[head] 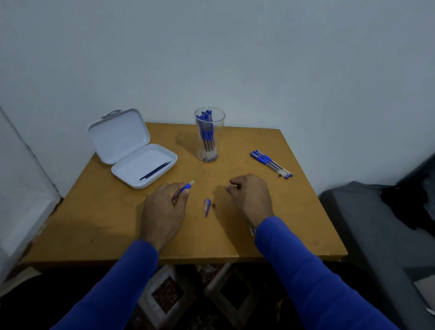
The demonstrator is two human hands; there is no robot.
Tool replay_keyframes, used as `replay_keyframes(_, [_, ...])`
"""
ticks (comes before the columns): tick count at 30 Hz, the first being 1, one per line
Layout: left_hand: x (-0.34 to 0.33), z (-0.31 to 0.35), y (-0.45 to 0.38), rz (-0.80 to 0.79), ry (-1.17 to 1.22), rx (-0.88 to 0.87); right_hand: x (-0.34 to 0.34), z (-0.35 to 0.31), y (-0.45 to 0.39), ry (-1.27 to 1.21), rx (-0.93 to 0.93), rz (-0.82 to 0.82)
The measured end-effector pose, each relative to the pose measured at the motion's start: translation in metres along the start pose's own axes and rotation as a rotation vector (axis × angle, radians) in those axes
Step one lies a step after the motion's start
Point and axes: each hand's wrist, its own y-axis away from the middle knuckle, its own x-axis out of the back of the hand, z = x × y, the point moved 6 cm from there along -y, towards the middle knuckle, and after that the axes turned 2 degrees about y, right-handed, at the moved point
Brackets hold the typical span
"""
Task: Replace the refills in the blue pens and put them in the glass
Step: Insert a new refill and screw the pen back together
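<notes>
Blue plastic marks the pen barrel (186, 187) that is gripped in the curled fingers of the left hand (163, 207), its pale open end pointing up and to the right above the table (109, 219). A blue pen cap (207, 206) is seen lying on the wood between the two hands, touched by neither. The right hand (250, 198) is held with its fingers curled; something small and pale seems to be pinched at the fingertips, though what it is cannot be told. Behind the hands, the glass (210, 137) is stood upright and filled with several blue pens. To its right, a small row of blue pens (271, 164) is laid side by side on the table. To the left, an open white case (133, 148) is placed, with dark refills (156, 170) inside its tray. Both forearms are covered by blue sleeves (300, 268).
</notes>
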Motion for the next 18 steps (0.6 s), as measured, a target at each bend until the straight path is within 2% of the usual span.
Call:
replay_keyframes(5, [0.038,-0.035,-0.012,0.085,-0.025,0.048,-0.041,-0.076,-0.014,0.021,0.169,-0.102])
replay_keyframes(10, [0.074,-0.068,-0.019,0.182,-0.013,0.051,-0.069,-0.142,-0.034,0.045,0.362,-0.115])
replay_keyframes(14, [0.092,-0.092,-0.019,0.23,-0.042,0.013,-0.089,-0.183,-0.049,0.175,0.466,-0.174])
replay_keyframes(18, [0.102,-0.107,-0.023,0.201,-0.137,0.05,-0.109,-0.212,-0.062,0.354,0.54,-0.256])
